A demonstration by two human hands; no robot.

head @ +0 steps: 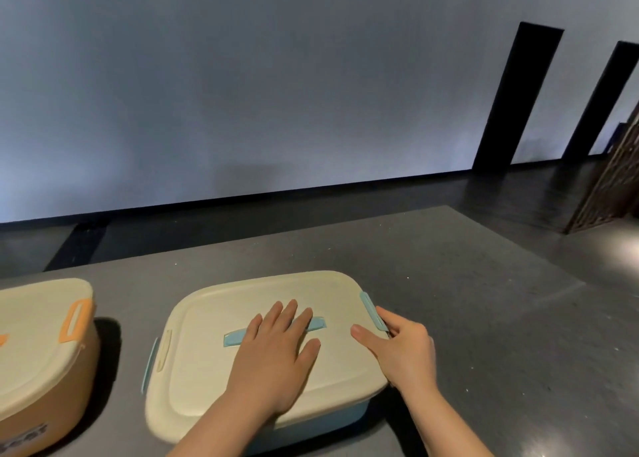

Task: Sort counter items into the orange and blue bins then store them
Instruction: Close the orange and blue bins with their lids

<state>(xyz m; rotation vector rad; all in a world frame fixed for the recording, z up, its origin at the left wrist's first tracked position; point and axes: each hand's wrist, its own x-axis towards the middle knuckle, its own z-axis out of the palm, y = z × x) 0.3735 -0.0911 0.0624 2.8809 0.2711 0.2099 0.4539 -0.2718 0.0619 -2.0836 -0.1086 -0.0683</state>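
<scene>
Our left hand (276, 349) rests flat, fingers spread, on the blue bin (311, 418) lid (214, 318); right hand (401, 349) pinches the right latch (371, 309). Rigid, slick plastic, so we'd carry it by the end latches.

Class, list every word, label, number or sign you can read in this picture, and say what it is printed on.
Nothing is legible.
Dark lettering on the front of the orange bin, at its lower left corner: blurred and cut off by the frame, unreadable.
Blue bin, its cream lid and the counter: no text visible.

A grey counter (432, 266) stands before a pale wall (242, 76) with two dark vertical panels (515, 97).
</scene>
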